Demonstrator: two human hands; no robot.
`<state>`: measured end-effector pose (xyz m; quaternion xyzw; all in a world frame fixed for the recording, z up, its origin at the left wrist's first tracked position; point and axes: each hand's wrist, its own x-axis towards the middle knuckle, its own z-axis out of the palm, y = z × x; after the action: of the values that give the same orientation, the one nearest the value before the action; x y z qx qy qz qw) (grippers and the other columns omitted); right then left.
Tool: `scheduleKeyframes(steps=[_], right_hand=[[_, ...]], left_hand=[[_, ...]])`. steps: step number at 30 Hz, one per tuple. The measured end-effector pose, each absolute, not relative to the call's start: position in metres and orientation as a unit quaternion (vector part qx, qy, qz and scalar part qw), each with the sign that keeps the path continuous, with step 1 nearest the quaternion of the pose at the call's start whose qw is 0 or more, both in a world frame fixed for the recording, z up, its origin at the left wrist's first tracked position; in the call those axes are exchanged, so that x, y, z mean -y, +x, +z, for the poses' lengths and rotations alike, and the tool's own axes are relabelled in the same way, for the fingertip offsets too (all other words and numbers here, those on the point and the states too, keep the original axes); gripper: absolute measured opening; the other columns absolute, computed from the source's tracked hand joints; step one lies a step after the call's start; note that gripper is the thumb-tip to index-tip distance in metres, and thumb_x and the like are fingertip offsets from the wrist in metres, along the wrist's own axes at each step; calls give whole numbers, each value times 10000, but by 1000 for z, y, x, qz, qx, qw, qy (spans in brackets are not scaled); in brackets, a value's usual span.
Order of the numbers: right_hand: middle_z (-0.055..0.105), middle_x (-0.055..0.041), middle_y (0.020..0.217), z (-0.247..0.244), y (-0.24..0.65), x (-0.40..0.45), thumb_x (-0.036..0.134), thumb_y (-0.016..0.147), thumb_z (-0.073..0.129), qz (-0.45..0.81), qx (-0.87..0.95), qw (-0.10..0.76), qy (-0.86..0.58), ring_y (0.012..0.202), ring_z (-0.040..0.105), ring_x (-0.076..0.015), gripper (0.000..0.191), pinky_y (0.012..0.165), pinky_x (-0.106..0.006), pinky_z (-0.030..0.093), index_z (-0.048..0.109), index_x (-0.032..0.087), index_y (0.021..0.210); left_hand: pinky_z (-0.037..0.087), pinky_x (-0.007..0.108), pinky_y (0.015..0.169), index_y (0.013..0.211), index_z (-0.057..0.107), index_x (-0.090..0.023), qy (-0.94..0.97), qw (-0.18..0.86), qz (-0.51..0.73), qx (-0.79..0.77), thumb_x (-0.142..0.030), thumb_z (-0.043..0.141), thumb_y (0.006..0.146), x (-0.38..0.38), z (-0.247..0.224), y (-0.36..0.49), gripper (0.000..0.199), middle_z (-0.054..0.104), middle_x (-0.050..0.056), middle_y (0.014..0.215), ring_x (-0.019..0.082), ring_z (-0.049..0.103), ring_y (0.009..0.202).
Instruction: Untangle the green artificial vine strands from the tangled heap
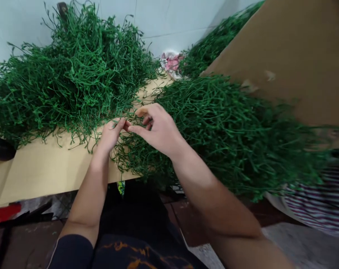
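Observation:
My left hand (112,131) is closed in a pinch over the table, with a bit of thin green artificial plant stem (115,124) showing at its fingers. Close beside it, my right hand (160,129) has its thumb and index finger apart, the thumb tip near the left fingertips. I see nothing held in the right hand. A big heap of green artificial stems (82,74) with small forked tips lies beyond the left hand. Another pile of the same stems (214,119) spreads under and to the right of my right hand.
Tan cardboard (46,168) covers the work surface. A large cardboard sheet (292,63) leans at the right, with more greenery behind it. Pink and white cloth (171,61) lies by the tiled wall (164,18). A black object (1,148) sits at the left edge; striped fabric (320,201) is lower right.

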<state>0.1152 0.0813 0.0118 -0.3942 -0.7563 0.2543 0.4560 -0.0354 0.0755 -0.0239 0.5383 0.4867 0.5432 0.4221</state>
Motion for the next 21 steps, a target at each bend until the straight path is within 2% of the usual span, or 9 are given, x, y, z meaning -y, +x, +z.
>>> scheduleKeyframes(steps=[1, 5, 10, 12, 15, 18, 21], right_hand=[[558, -22, 867, 5, 112, -85, 321, 633, 744, 256, 759, 442, -404, 643, 478, -97, 319, 596, -263, 419, 550, 186, 847], [542, -2, 744, -4, 101, -95, 240, 719, 646, 252, 755, 426, -430, 654, 491, -104, 119, 645, -268, 421, 552, 173, 744], [504, 11, 661, -5, 99, -105, 187, 733, 605, 262, 751, 438, -419, 619, 467, -99, 76, 613, -258, 394, 555, 168, 679], [475, 23, 601, -7, 100, -109, 239, 777, 573, 326, 728, 450, -401, 573, 455, -93, 139, 567, -249, 378, 534, 175, 660], [448, 33, 563, -8, 103, -114, 415, 782, 587, 437, 660, 480, -378, 511, 440, -80, 279, 491, -233, 353, 500, 187, 648], [479, 27, 583, -6, 106, -113, 553, 731, 601, 498, 616, 486, -370, 507, 465, -77, 377, 463, -223, 350, 511, 192, 676], [502, 24, 578, -4, 106, -109, 597, 707, 603, 532, 597, 481, -359, 506, 477, -71, 420, 462, -214, 353, 512, 189, 669]], left_hand=[[384, 236, 671, 528, 496, -161, 538, 426, 535, -494, -407, 593, 765, -75, -25, -34, 356, 468, -28, 545, 101, 472, 619], [356, 236, 617, 487, 453, -163, 503, 449, 506, -538, -432, 669, 690, -77, -28, -35, 400, 378, -47, 495, 88, 381, 564], [367, 241, 643, 489, 480, -154, 516, 483, 489, -512, -435, 674, 687, -77, -26, -38, 394, 416, -45, 508, 86, 406, 572], [381, 240, 683, 532, 535, -147, 509, 494, 499, -497, -432, 674, 689, -76, -26, -39, 354, 484, -37, 553, 89, 453, 608], [399, 241, 754, 605, 608, -139, 496, 523, 514, -465, -420, 657, 715, -76, -28, -40, 306, 581, -14, 636, 94, 523, 676], [400, 232, 752, 615, 630, -135, 490, 525, 524, -458, -398, 648, 734, -77, -30, -41, 289, 603, -9, 642, 87, 531, 667], [390, 214, 708, 622, 637, -131, 489, 527, 535, -444, -388, 656, 731, -77, -30, -41, 280, 585, -21, 606, 74, 510, 630]])
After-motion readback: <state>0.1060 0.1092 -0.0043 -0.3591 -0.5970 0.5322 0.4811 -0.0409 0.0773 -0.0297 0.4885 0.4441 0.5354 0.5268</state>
